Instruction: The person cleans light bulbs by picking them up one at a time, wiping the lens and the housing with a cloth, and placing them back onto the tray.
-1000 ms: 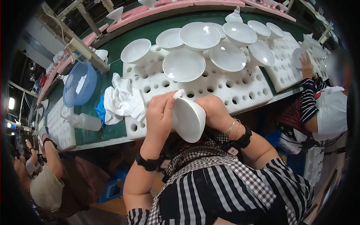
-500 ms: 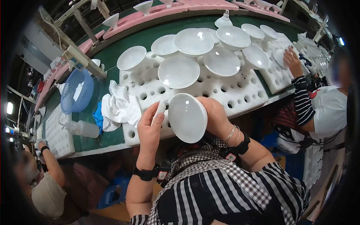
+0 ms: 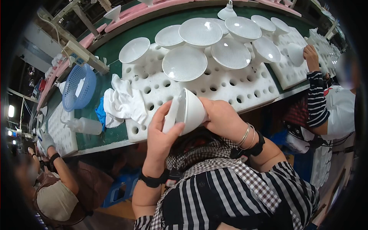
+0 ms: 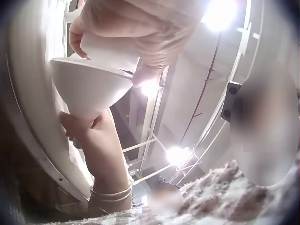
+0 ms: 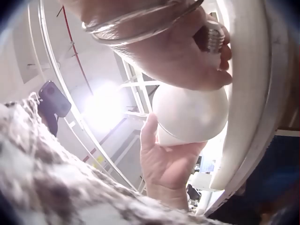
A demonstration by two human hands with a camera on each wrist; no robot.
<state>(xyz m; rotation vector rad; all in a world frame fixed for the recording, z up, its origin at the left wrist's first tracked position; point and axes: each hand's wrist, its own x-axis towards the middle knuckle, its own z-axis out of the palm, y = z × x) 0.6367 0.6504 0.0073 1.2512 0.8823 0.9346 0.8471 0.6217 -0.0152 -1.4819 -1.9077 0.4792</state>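
Observation:
In the head view the right hand (image 3: 226, 118) grips a white cone-shaped lamp (image 3: 195, 112) by its narrow end, its wide face turned left. A metal screw base (image 5: 215, 38) shows among the curled fingers in the right wrist view. The left hand (image 3: 160, 134) pinches a white pad or folded cloth (image 3: 171, 117) between thumb and fingers at the lamp's face. From the left wrist view, this left hand (image 4: 140, 26) and the white pad (image 4: 110, 50) are over the wide rim of the lamp (image 4: 89, 89); whether the pad touches the face is unclear.
Several white lamps (image 3: 184, 63) stand face up in a holed white foam board (image 3: 145, 82). To the left lie a white cloth (image 3: 124, 101), a spray bottle (image 3: 87, 125) and a blue basket (image 3: 79, 89). Other people work at both sides; one holds a lamp (image 3: 296, 54).
The lamp has turned from facing the head camera to facing left. The left hand and pad, apart from it half a second ago, have moved right to its face.

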